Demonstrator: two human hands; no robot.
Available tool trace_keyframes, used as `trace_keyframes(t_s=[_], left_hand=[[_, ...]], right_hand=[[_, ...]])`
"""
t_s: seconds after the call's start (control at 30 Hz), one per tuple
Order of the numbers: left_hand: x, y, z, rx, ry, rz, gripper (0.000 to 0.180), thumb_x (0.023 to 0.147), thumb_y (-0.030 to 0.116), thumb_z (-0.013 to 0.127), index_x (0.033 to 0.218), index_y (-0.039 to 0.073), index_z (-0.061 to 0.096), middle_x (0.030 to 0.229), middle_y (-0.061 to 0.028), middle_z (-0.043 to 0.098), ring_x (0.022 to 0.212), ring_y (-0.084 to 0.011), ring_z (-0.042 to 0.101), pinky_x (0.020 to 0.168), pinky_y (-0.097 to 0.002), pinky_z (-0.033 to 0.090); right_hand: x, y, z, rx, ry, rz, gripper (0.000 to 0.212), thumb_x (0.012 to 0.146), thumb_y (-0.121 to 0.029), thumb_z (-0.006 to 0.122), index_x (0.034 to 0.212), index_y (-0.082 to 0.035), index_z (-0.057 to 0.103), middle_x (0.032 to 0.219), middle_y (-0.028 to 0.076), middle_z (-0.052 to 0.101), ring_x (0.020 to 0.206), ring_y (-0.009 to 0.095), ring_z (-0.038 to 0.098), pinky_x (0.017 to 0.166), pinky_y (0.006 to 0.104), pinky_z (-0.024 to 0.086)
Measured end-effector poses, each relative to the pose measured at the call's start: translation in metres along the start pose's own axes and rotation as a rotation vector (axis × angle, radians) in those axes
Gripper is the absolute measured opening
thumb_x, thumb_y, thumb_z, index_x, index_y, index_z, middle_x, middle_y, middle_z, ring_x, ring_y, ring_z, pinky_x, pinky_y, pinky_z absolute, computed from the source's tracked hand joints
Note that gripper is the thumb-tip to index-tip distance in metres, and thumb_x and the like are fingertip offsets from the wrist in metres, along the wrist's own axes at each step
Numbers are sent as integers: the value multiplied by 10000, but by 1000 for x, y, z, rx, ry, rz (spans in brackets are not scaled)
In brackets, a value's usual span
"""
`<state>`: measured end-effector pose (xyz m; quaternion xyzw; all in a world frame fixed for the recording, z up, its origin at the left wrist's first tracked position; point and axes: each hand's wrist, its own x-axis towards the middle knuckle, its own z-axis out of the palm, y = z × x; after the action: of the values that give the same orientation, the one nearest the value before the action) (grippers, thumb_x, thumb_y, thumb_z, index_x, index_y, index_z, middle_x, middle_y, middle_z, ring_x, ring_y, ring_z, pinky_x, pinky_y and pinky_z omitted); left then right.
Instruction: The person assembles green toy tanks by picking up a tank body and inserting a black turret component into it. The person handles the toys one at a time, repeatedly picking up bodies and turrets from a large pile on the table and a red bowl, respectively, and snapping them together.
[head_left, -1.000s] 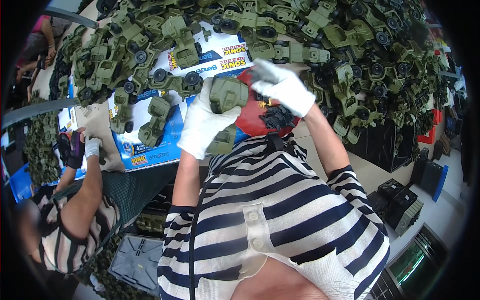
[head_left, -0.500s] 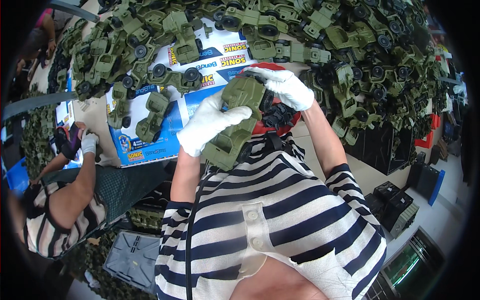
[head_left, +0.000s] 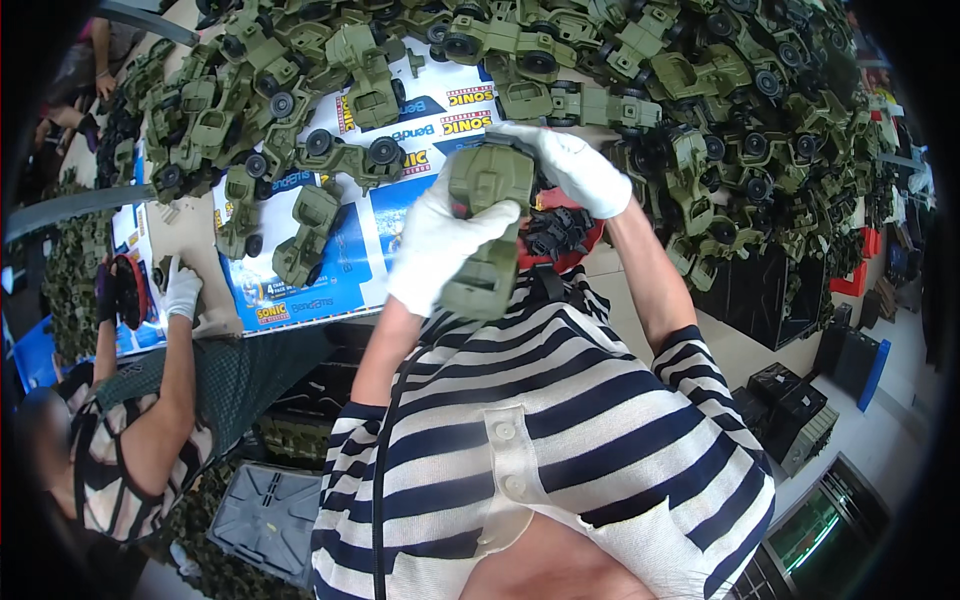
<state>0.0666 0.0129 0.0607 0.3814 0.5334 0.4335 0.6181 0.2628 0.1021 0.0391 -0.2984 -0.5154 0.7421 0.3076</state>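
Observation:
Both of my hands wear white gloves and hold one olive-green toy truck body [head_left: 487, 228] above the table's near edge. My left hand [head_left: 440, 245] grips its side from the left. My right hand [head_left: 572, 165] covers its far end from the right. Just behind the truck sits a red tray [head_left: 585, 235] with several small black wheels [head_left: 555, 232] in it. My striped shirt fills the lower part of the view.
Many green toy trucks [head_left: 690, 90] are heaped across the table's far side and right. Blue and white printed cardboard [head_left: 352, 262] covers the table in front. At the left a seated person's gloved hand [head_left: 182, 290] rests on the table. Black crates [head_left: 800, 410] stand on the floor at right.
My hands have lifted the truck body and tilted it upright toward me, with my left hand shifting down onto its side and my right hand moving to its far end.

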Motion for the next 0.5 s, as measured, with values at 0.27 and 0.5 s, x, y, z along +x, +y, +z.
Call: trace_keyframes(t_s=[0.27, 0.5], left_hand=[[27, -29, 0, -21, -57, 512, 1168, 667, 722, 733, 1504, 22, 315, 1373, -184, 514, 1250, -292, 525, 1050, -404, 418], [25, -42, 3, 205, 154, 663, 689, 836, 560, 694, 1240, 17, 569, 1161, -158, 614, 1060, -299, 617, 932, -386, 480]], right_hand=[[1, 23, 35, -222, 250, -211, 451, 1064, -333, 351, 1235, 1, 601, 1240, 128, 613, 1165, 260, 563, 1047, 361, 400], [-16, 23, 62, -548, 398, -407, 320, 858, -61, 583, 1174, -12, 591, 1108, 181, 624, 1062, 339, 608, 950, 400, 476]])
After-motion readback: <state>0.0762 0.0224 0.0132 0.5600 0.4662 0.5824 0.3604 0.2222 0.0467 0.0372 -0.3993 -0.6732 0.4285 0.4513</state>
